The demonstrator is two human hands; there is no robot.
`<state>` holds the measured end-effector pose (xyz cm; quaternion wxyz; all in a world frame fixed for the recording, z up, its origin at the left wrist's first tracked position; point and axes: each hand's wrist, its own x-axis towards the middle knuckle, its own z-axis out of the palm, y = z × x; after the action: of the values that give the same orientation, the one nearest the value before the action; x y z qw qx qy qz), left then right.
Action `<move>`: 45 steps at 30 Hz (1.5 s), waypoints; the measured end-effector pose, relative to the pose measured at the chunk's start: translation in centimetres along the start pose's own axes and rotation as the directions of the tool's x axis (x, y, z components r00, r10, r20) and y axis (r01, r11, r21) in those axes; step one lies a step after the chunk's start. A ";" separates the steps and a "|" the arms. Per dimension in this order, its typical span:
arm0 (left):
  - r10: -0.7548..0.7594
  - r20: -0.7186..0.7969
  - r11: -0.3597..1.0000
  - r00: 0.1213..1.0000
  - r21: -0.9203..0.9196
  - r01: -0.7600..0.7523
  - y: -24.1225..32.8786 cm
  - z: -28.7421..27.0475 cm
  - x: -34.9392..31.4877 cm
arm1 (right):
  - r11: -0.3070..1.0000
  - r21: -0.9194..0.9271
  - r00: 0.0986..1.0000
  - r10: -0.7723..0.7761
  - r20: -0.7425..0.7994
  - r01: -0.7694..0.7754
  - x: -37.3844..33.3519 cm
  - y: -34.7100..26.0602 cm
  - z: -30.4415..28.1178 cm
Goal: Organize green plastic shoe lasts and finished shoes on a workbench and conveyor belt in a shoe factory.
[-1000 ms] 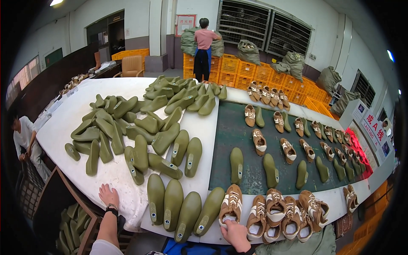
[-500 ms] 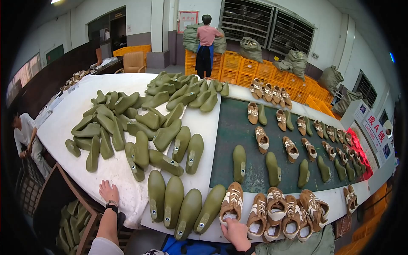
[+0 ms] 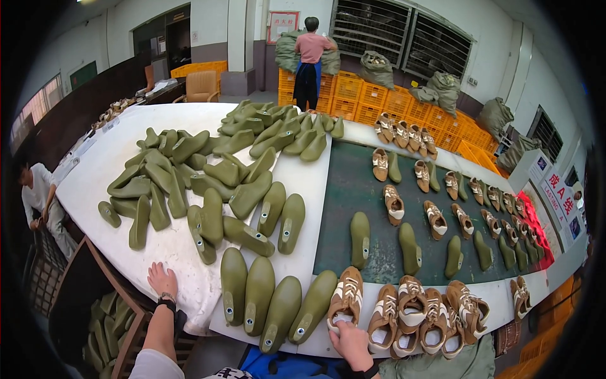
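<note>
Brown-and-white laced shoes (image 3: 435,221) and olive-green foot-shaped lasts (image 3: 410,248) line the dark-green belt (image 3: 350,180), more left heaped, the right hand (image 3: 350,345) pinching another shoe (image 3: 348,289), the left hand (image 3: 162,282) splayed empty.

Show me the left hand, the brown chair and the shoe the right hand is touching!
Left hand (image 3: 163,280), head view: on its back.
Chair (image 3: 202,86), head view: on its backrest.
Shoe (image 3: 349,292), head view: on its laces.

The shoe lasts (image 3: 281,309) before me looked smooth, satiny plastic; the sneakers (image 3: 346,292) matt, suede-like; the sacks (image 3: 377,69) coarse, woven cloth.
</note>
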<state>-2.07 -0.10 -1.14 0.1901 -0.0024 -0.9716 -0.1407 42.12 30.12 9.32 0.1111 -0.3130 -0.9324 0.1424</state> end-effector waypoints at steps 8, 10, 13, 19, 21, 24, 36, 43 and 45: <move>0.007 -0.009 1.000 1.000 -0.004 -0.007 0.0 -0.1 0.0 | 0.999 0.012 0.999 0.036 0.038 -0.036 0.2 0.1 0.0; 0.006 -0.007 1.000 1.000 -0.011 -0.006 0.1 0.0 0.0 | 0.999 0.012 0.999 0.038 0.030 -0.039 0.2 -0.1 -0.1; 0.009 -0.001 1.000 1.000 -0.019 -0.009 0.3 -0.1 0.1 | 0.999 0.010 0.999 0.041 0.024 -0.041 0.1 -0.1 -0.1; -0.007 0.001 1.000 1.000 -0.007 0.007 -0.2 -0.3 0.0 | 1.000 0.004 1.000 -0.021 -0.023 0.021 0.0 -0.1 0.1; 0.003 0.001 1.000 1.000 -0.009 -0.003 0.1 -0.1 0.0 | 1.000 -0.001 1.000 -0.010 -0.022 0.010 -0.2 -0.2 0.0; 0.003 -0.004 1.000 1.000 0.000 -0.003 -0.1 -0.1 0.0 | 1.000 -0.003 1.000 -0.012 -0.018 0.012 -0.2 -0.2 0.0; 0.030 0.032 0.995 0.999 0.091 -0.033 0.2 -0.1 0.2 | 0.990 0.142 0.999 0.000 0.042 -0.006 0.8 0.5 -2.3; 0.036 0.018 0.994 0.999 0.101 -0.038 -0.6 0.1 0.4 | 0.965 0.216 0.988 -0.153 0.001 0.149 9.2 0.1 -11.6; 0.039 0.020 0.994 0.999 0.098 -0.041 -0.6 0.2 0.5 | 0.979 0.096 0.981 -0.187 0.055 0.181 13.6 0.6 -12.3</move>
<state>-2.60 -0.61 -1.30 0.1839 -0.0137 -0.9788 -0.0891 35.50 41.33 22.23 0.1080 -0.2153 -0.9531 0.1833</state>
